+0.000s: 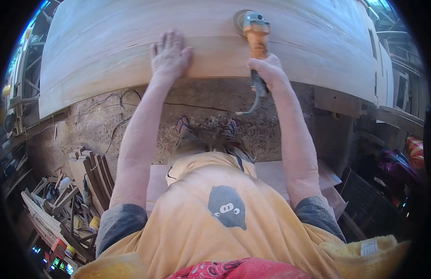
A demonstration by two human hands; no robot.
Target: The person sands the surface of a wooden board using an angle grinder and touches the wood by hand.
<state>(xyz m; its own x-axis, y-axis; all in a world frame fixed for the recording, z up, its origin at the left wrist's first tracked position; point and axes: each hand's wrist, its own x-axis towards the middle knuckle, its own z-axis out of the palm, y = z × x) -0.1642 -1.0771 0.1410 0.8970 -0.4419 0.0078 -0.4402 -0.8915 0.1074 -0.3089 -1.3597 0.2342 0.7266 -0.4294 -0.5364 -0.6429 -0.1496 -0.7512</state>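
Note:
A wide pale wooden panel (108,60) spans the top of the head view. My left hand (170,55) lies flat on it near the front edge, fingers spread. To the right, my right hand (270,70) is wrapped round the dark rear body of an orange angle grinder (258,43). Its grey head points away from me, and the round disc (242,23) sits at the panel's surface; whether it is spinning I cannot tell. From the tool's rear end a cord (258,103) hangs below the panel's edge.
Cables (114,128) trail over the rough dirty floor (155,123) around my sandalled feet (182,124). At lower left, wooden boards (88,174) lean beside a heap of offcuts (43,204) and tools. Another board (271,179) lies behind my legs. Dark clutter fills the right side.

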